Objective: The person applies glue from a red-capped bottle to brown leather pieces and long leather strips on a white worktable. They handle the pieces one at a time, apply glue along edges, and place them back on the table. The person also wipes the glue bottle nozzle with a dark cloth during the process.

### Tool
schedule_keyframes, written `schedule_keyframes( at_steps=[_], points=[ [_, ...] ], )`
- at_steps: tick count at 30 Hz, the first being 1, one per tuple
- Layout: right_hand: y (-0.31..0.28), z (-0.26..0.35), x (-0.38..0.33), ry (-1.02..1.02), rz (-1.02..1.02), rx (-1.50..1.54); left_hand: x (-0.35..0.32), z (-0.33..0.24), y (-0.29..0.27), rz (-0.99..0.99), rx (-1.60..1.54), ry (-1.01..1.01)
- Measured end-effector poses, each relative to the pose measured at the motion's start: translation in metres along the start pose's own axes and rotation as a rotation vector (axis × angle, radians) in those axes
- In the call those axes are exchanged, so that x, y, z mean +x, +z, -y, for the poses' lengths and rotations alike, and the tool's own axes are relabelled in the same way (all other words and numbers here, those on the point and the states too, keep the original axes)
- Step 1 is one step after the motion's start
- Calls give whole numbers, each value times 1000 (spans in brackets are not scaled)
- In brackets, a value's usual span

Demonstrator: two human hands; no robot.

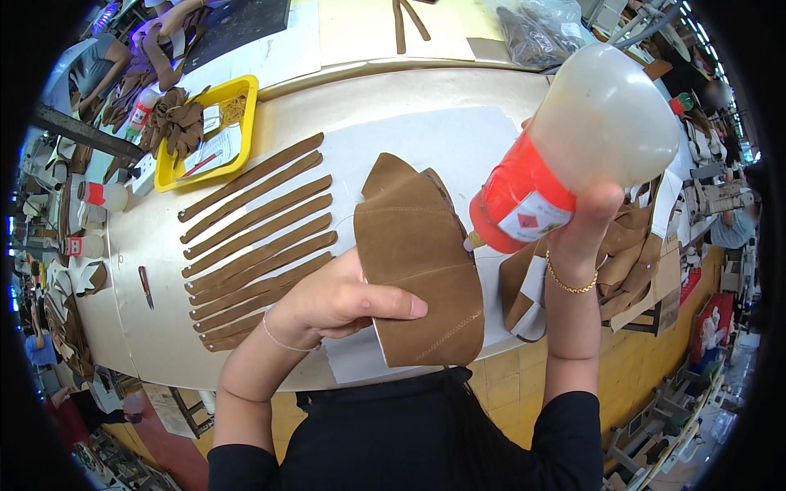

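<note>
My left hand grips a stack of curved brown suede pieces by the left edge, thumb lying across the top piece. My right hand holds a translucent glue bottle with a red cap tipped upside down. Its small nozzle points at the right edge of the suede stack, close to it or just touching. A gold bracelet sits on my right wrist, a thin one on my left.
Several long brown suede strips lie fanned out on the pale worktable at left. A yellow tray with scraps stands behind them. More suede pieces pile up at right. A clear bag lies at the back.
</note>
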State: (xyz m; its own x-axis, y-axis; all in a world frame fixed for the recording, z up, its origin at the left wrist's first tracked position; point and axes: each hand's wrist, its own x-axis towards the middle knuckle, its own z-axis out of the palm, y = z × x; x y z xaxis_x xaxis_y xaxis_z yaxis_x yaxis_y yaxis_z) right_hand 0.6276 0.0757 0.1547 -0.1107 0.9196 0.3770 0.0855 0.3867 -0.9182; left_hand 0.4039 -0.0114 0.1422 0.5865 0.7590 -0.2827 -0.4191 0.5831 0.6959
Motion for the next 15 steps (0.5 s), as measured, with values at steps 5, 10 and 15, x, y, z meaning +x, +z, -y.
schedule_keyframes(
  at_steps=[5,10,15],
  points=[
    [1,9,-2,31,138,56,1,-9,6,-62,-60,-90],
    [-1,17,-1,94,365,30,1,-18,2,-71,-14,-202],
    [-7,19,3,-113,502,-85,1,-17,4,-46,-78,-168]
  ],
)
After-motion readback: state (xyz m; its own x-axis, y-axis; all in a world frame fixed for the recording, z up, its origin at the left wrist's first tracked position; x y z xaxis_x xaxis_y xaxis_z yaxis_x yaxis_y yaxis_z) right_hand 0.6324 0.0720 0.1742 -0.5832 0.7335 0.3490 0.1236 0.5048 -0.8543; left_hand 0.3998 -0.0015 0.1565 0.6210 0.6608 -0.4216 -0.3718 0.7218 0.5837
